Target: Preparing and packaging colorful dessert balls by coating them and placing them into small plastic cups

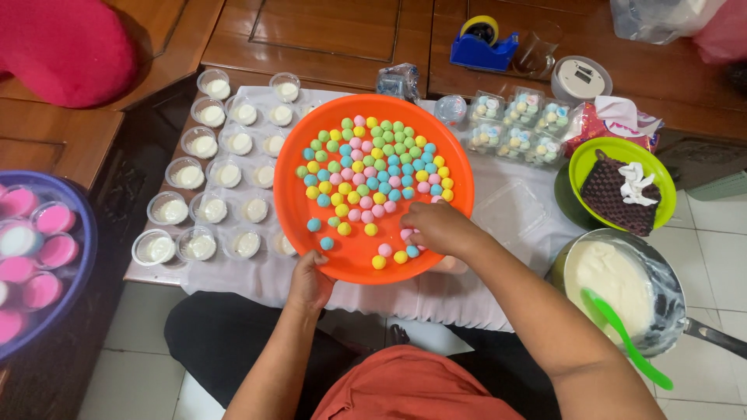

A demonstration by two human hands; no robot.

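While the left hand (309, 281) clamps the near rim of the orange tray (354, 260) on the bench, the right hand (437, 227), fingers pinched together, rests on the coloured balls (372, 167), which spread away toward the tray's far side.

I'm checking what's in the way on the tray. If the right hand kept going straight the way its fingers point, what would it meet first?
The right hand points left and slightly down across the orange tray. It would likely first meet the loose pink, yellow and blue balls by its fingertips, some of which it may already touch.
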